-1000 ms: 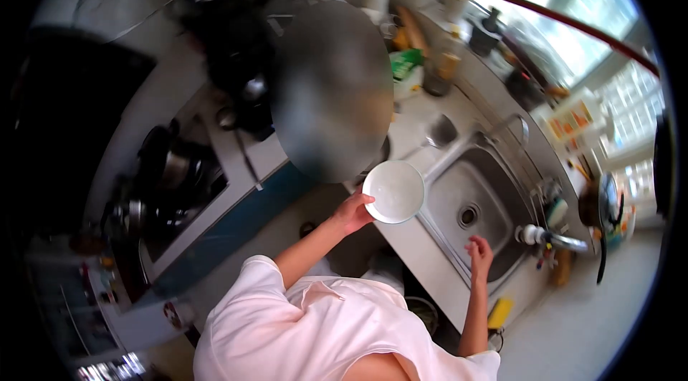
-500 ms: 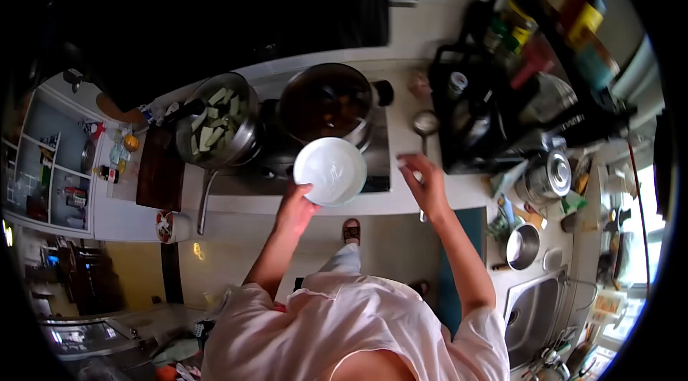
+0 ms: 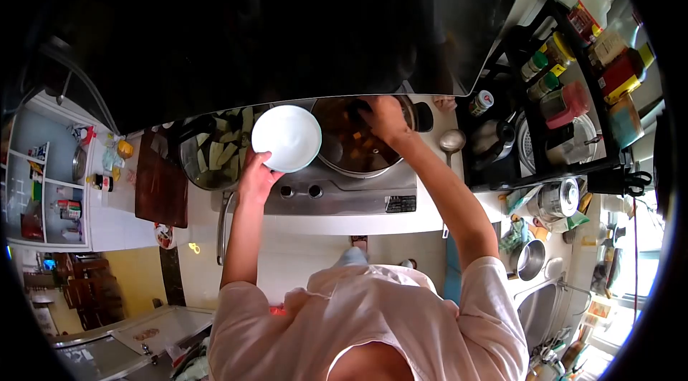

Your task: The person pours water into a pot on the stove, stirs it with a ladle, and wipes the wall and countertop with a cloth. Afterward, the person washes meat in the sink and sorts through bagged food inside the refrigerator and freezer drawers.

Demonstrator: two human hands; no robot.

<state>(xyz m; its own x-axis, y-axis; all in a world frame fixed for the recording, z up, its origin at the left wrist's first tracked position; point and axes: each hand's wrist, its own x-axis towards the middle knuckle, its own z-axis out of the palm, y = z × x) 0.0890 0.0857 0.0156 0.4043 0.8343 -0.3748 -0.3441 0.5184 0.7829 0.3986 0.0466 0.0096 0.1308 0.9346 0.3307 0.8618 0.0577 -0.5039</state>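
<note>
My left hand [image 3: 256,179] grips a white bowl [image 3: 287,137] by its near rim, with the thumb on the edge. The bowl looks empty and is held in the air between the two cooking vessels. My right hand [image 3: 387,119] is over the far right part of a pot [image 3: 362,170], its fingers curled; what they hold is dark and hard to make out. Brown liquid and orange-brown chunks [image 3: 358,146] are in the pot. Left of the bowl, a pan [image 3: 192,172] holds pale green vegetable pieces [image 3: 223,153].
A dark range hood [image 3: 287,37] overhangs the stove [image 3: 344,198]. A metal ladle [image 3: 451,141] lies right of the pot, near a black rack [image 3: 534,177] of jars and bottles. A brown cutting board [image 3: 161,180] is at left; a sink [image 3: 537,309] is at lower right.
My right hand has moved from above the counter, up and left, over the pot. The bowl in my left hand has moved left and slightly up, away from the pot's front.
</note>
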